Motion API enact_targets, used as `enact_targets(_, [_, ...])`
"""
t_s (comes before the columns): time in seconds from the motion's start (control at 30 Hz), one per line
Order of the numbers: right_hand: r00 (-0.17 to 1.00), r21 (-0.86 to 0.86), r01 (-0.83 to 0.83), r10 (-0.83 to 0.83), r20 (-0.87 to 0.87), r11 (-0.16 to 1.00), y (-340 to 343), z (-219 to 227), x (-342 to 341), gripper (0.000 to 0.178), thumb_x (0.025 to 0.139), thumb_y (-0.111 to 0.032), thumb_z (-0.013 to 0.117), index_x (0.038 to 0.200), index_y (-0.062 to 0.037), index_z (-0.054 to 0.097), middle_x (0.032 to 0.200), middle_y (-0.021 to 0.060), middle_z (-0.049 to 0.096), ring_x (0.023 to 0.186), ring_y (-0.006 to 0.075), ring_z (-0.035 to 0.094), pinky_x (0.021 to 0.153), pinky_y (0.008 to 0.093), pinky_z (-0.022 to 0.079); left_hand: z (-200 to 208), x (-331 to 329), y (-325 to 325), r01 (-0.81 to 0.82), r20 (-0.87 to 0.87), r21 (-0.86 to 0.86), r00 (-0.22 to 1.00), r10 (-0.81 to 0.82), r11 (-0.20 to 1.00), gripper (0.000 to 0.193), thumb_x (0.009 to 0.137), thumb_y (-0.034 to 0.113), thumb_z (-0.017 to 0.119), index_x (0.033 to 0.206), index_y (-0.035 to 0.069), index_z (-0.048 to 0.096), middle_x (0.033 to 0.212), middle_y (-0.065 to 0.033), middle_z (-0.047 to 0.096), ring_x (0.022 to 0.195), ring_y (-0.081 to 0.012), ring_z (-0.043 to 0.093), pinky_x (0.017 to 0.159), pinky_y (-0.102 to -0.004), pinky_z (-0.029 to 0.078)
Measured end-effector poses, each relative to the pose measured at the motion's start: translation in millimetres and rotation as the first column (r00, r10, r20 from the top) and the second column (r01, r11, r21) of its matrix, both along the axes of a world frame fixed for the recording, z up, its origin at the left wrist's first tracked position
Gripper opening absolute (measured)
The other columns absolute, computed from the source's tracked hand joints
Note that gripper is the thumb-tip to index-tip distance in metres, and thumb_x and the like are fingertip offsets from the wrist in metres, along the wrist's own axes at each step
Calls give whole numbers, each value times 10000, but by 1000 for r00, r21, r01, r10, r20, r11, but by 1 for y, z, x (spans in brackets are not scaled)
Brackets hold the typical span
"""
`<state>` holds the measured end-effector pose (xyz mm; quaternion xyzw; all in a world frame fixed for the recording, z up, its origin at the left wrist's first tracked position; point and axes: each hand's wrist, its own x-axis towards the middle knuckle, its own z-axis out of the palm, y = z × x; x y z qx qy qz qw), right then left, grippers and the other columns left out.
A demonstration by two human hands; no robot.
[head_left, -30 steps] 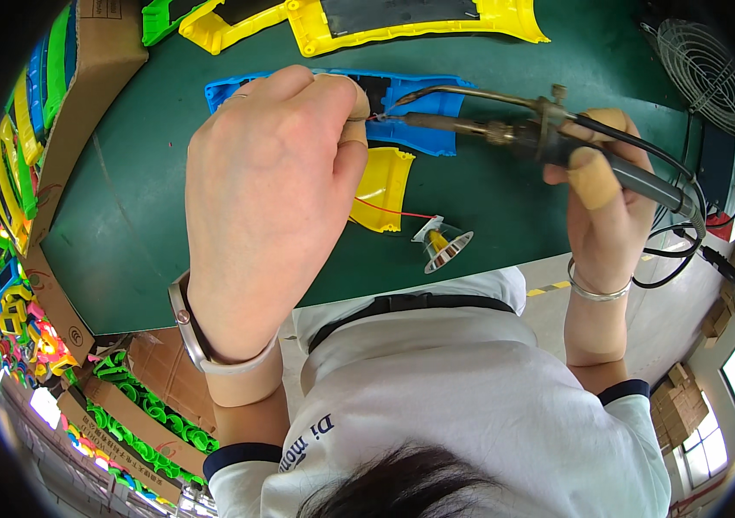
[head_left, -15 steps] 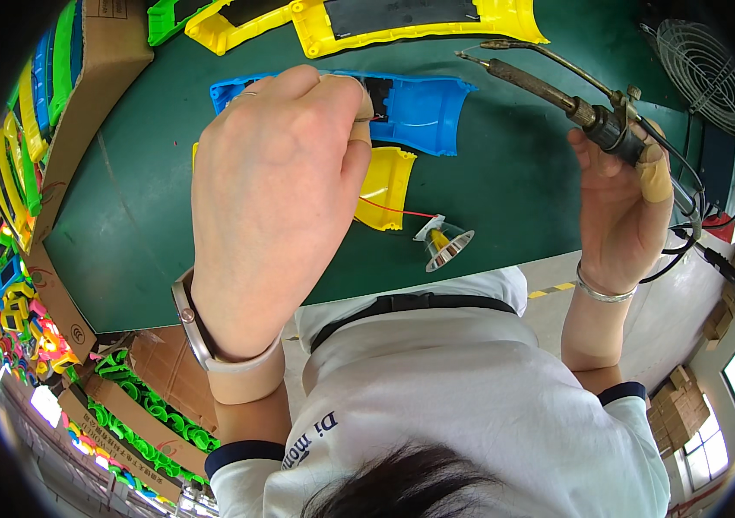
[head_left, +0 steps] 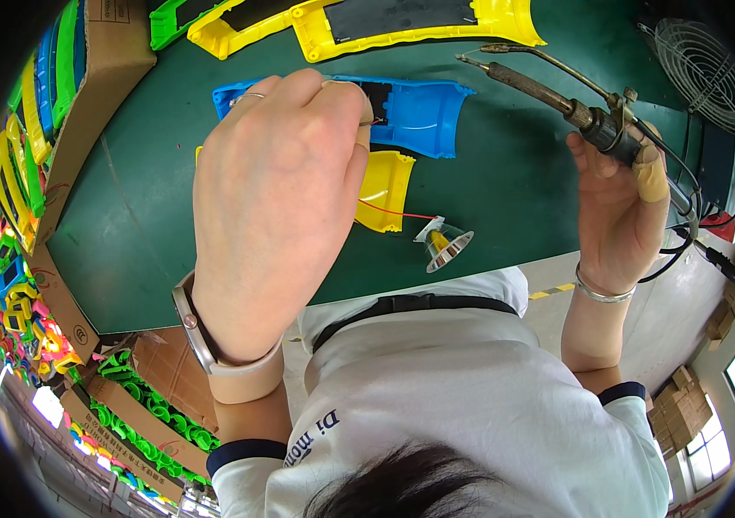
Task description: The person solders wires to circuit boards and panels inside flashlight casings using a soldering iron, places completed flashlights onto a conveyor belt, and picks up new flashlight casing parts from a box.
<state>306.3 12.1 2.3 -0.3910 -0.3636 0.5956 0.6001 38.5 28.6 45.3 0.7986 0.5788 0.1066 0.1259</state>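
Note:
My left hand (head_left: 277,207) is closed in a pinch over a blue plastic housing (head_left: 424,116). A thin wire shows at its taped fingertips, beside a black part (head_left: 376,99) in the housing; the hand hides most of the grip. Below it lies a yellow curved shell (head_left: 385,190), partly covered. From under the palm a red wire (head_left: 393,210) runs to a small silver lamp reflector (head_left: 445,246). My right hand (head_left: 622,198), one finger taped, grips a soldering iron (head_left: 596,125) with a thin metal guide tube clamped alongside. Its tip points left, apart from the housing.
Yellow housings (head_left: 419,26) and a green one (head_left: 179,22) line the table's far edge. Cardboard boxes (head_left: 113,95) with coloured parts stand left. A round wire guard (head_left: 700,73) and black cables (head_left: 722,259) are at the right.
Very little differs. The view has shifted slightly, and my left fingers sit a touch lower at the housing; both hands keep their grips.

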Motion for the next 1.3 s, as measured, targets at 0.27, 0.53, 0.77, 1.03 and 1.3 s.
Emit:
enact_targets(0.27, [1000,-5,27,-27,-13,1000,-8,-4,8,304,1021,-209,551,1199,37,571,1035,86,625,877,155,631,980,440,489,7,-42,-17,66,79,230,993,-86,971,135,859,111,709,962,25,701,953,-126,676,997,-317,671,829,-405,525])
enact_targets(0.53, [994,-67,-42,36,-98,997,-24,-10,20,355,1029,-319,545,1287,-76,553,1025,73,668,1059,225,619,1045,495,404,-42,-95,-44,249,16,359,962,-272,900,588,663,205,905,1146,103,584,1152,-111,609,981,-350,631,793,-444,548])
enact_targets(0.77, [994,-9,-76,75,-84,997,-44,-12,13,333,1025,-305,550,1265,-74,541,1198,85,632,1119,241,612,980,441,444,-50,-45,-46,285,-10,541,943,-332,792,396,675,134,830,1045,157,687,1138,-29,643,952,-236,608,765,-321,512])
enact_targets(1.03, [997,-125,49,-56,-50,991,-53,-1,-9,343,978,-188,632,1234,18,532,1163,87,562,974,194,633,813,306,551,-45,-24,-41,81,362,367,905,-223,926,357,628,39,823,964,118,727,937,-9,704,863,-229,601,731,-317,501])
enact_targets(1.3, [993,-169,105,-93,79,980,-67,3,-29,443,881,-133,736,1227,30,513,1162,143,609,933,202,674,757,319,614,-20,-5,-49,-73,288,123,957,35,990,202,705,-25,718,869,41,621,1046,-129,532,927,-257,559,827,-349,465])
